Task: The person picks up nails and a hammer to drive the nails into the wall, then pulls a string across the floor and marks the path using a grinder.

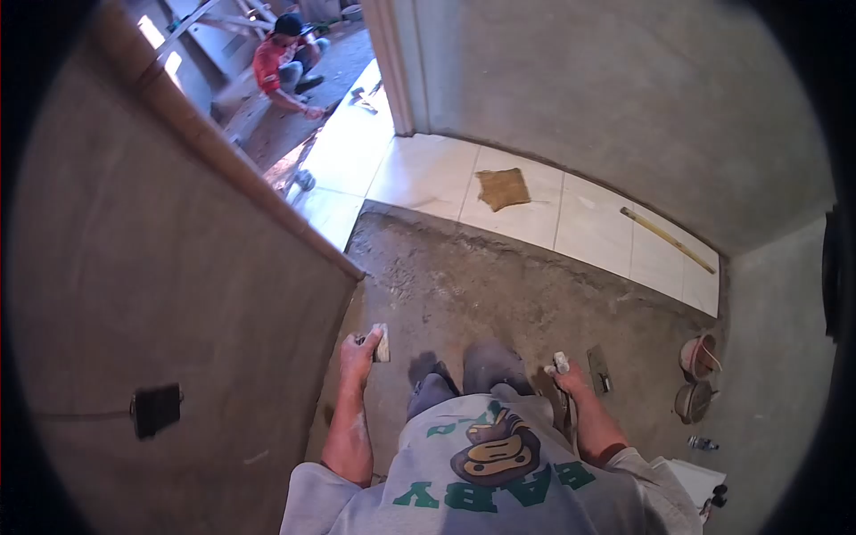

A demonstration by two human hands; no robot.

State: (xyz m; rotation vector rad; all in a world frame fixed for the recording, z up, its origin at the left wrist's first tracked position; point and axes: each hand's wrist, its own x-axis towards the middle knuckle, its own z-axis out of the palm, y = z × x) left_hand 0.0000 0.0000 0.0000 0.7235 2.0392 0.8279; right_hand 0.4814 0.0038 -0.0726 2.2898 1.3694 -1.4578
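"Head camera gives which thing in the left hand (355,358)?"

"It is a pale flat piece (382,346), at the near left, above the bare floor (428,267). The fingers are closed on it, with the thumb along its upper part."

"How would it handle, in your opinion?"

"I judge it light and stiff, perhaps a little slippery if it is wet. The best hold is at its left edge, where the hand already is. Its long axis goes from near to far."

"And the right hand (572,379)?"

"Its fingers are curled around a pale-ended object (561,361). The pale end points to the far side; the rest I cannot tell. Just to the right of this hand lies a flat trowel (599,368), also long from near to far, slightly turned. It seems thin and rigid, better taken by the handle."

"What is farther out?"

"Two buckets (698,357) (693,403) are at the right wall. On the far white tiles (428,169) lie a brown sheet (504,189) and a yellow bar (669,239). At the far left, another person (272,67) crouches."
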